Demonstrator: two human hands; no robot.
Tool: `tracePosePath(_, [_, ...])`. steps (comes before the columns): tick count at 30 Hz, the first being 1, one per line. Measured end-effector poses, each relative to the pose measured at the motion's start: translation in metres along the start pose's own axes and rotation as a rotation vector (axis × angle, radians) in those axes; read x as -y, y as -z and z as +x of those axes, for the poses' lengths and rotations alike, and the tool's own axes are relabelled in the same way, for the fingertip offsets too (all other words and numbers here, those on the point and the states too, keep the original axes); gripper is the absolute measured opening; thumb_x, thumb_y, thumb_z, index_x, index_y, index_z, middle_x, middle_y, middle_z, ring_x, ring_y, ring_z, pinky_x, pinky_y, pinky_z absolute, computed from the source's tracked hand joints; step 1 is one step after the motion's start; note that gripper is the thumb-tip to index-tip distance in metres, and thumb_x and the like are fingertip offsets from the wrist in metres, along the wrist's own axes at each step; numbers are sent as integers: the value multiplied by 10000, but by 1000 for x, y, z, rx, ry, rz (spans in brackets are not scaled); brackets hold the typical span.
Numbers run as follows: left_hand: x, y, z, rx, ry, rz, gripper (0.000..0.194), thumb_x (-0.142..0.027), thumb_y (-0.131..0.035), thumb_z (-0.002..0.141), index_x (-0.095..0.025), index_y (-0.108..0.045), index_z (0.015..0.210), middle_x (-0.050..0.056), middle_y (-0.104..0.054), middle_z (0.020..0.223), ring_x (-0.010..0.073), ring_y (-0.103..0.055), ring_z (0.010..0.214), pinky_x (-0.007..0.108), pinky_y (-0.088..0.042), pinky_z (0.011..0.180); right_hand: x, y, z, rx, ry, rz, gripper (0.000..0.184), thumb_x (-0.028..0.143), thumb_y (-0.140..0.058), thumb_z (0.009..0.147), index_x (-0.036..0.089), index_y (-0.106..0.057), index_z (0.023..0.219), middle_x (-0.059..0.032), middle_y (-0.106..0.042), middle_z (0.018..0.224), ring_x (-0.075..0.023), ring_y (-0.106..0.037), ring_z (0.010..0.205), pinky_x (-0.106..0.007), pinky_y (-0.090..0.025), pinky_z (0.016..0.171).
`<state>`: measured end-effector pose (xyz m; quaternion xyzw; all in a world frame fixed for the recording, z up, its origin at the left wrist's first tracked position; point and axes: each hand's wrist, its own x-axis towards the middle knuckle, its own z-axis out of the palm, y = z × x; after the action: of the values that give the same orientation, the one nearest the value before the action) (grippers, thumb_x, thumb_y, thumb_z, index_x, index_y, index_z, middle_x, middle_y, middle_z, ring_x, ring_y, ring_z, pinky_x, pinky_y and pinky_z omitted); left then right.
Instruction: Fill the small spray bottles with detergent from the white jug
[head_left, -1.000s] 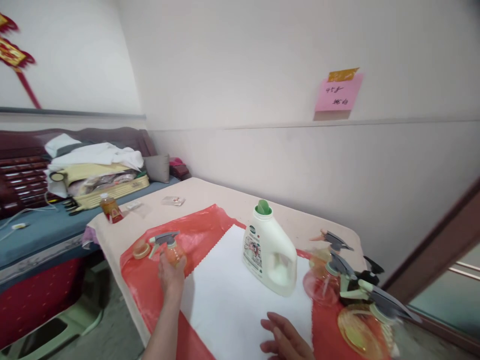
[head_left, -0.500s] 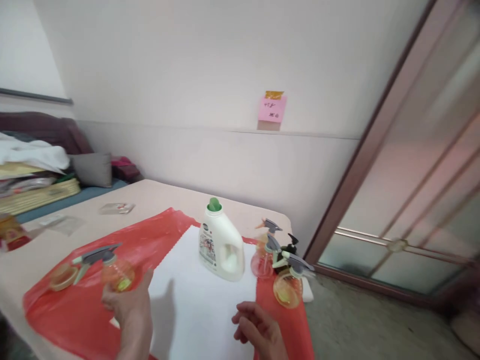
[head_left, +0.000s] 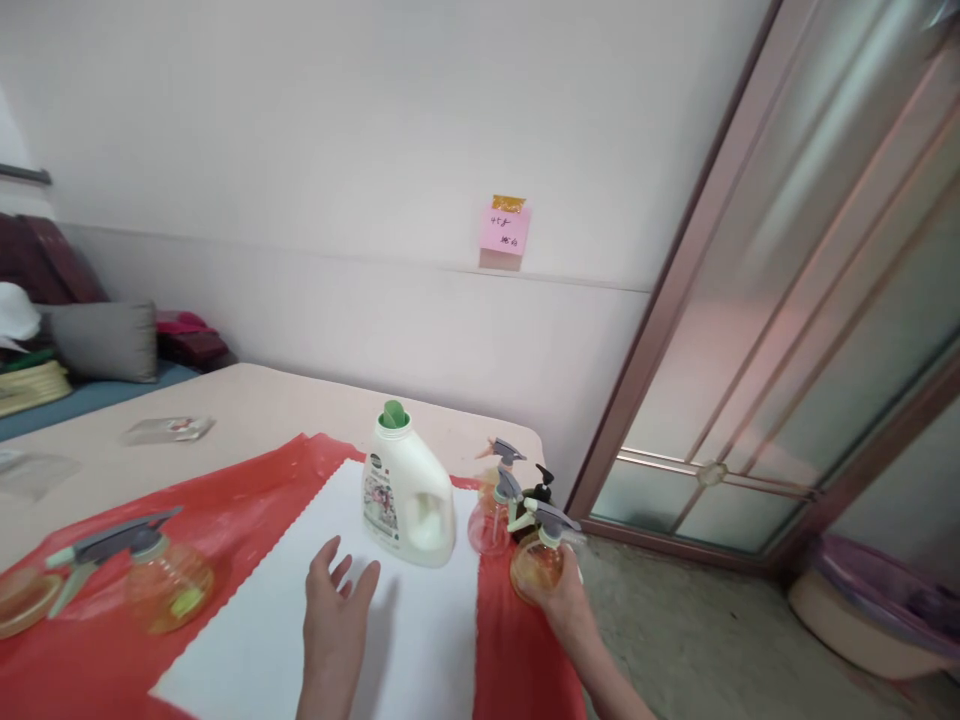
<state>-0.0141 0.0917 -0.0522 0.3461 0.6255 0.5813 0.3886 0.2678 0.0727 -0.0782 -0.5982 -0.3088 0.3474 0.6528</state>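
My right hand is closed round the lower body of a clear orange-tinted spray bottle with a grey and white trigger head. It grips from the right, so part of the fingers is hidden behind the bottle. Fingers spread and holding nothing, my left hand hovers over the white sheet, in front of a white detergent jug with a green insert in its neck. Another orange spray bottle, with a little yellow-green liquid inside, stands on the red plastic sheet at the left.
A pink spray bottle, an orange one behind it and a dark pump bottle cluster at the right table edge. A tape roll lies far left. A clear packet rests at the back. A basin stands on the floor.
My left hand has let go of the left spray bottle and moved right, over the white sheet. My right hand has reached right and gripped the right-hand spray bottle. The view has turned right.
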Motion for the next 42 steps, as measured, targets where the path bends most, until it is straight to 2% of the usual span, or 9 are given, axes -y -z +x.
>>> tracePosePath(9, [7, -10, -17, 328, 2, -5, 492, -406, -793, 597, -179, -664, 1015, 134, -684, 1093, 311, -632, 1072, 412, -483, 928, 17, 11, -39, 78, 38, -132, 607, 350, -827, 512, 231, -579, 1054, -50, -685, 967, -317, -607, 957, -449, -446, 903])
tracePosePath(16, [-21, -2, -41, 707, 127, -315, 562, -424, -821, 652, -190, -690, 1146, 153, -676, 1213, 313, -601, 1169, 411, -448, 987, 31, -52, -89, 795, -165, -1, 605, 216, -801, 480, 211, -670, 1071, -39, -716, 938, -265, -638, 864, -369, -482, 788])
tracePosePath(21, [-22, 13, -37, 602, 198, -366, 434, -447, -802, 691, -172, -729, 1018, 139, -718, 1043, 303, -644, 1050, 400, -486, 902, 38, -90, -106, 1091, -216, 141, 705, 339, -863, 521, 232, -632, 1179, -45, -692, 1082, -283, -610, 1029, -394, -444, 929])
tracePosePath(26, [-20, 15, -21, 438, 174, -721, 253, -399, -760, 754, -210, -715, 916, 58, -713, 887, 212, -663, 865, 337, -505, 797, 5, -95, -106, 1013, -518, 419, 724, 783, -608, 668, 239, -640, 1144, -92, -695, 1118, -274, -641, 1007, -398, -475, 871])
tracePosePath(29, [-24, 14, -21, 448, 219, -779, 222, -401, -725, 796, -224, -707, 929, 47, -717, 924, 202, -667, 883, 329, -506, 801, -16, -93, -110, 1088, -811, 506, 807, 845, -559, 646, 206, -657, 1129, -117, -727, 1011, -247, -688, 830, -355, -501, 757])
tracePosePath(32, [-26, 14, -23, 443, 256, -765, 289, -451, -715, 798, -210, -702, 957, 65, -722, 926, 231, -677, 927, 359, -509, 835, -30, -93, -115, 1079, -891, 522, 830, 853, -547, 646, 135, -684, 1041, -115, -730, 811, -181, -665, 641, -270, -480, 634])
tracePosePath(34, [-26, 13, -23, 377, 248, -755, 318, -453, -754, 756, -196, -699, 936, 73, -725, 922, 257, -680, 957, 384, -505, 865, -35, -96, -117, 1007, -835, 498, 778, 820, -579, 658, 142, -677, 1027, -91, -713, 750, -164, -646, 596, -245, -453, 566])
tracePosePath(39, [-22, 10, -19, 277, 215, -705, 300, -424, -778, 738, -189, -696, 905, 74, -729, 961, 266, -662, 1033, 392, -493, 908, -38, -102, -118, 680, -331, 468, 759, 513, -899, 450, 281, -593, 1105, -15, -693, 1007, -179, -633, 869, -261, -476, 717])
tracePosePath(42, [-23, 11, -18, 281, 201, -721, 311, -437, -774, 737, -186, -703, 907, 80, -728, 959, 280, -657, 1047, 406, -498, 906, -38, -100, -115, 745, -572, 489, 800, 766, -739, 530, 312, -566, 1166, -37, -695, 1067, -210, -657, 857, -297, -498, 669])
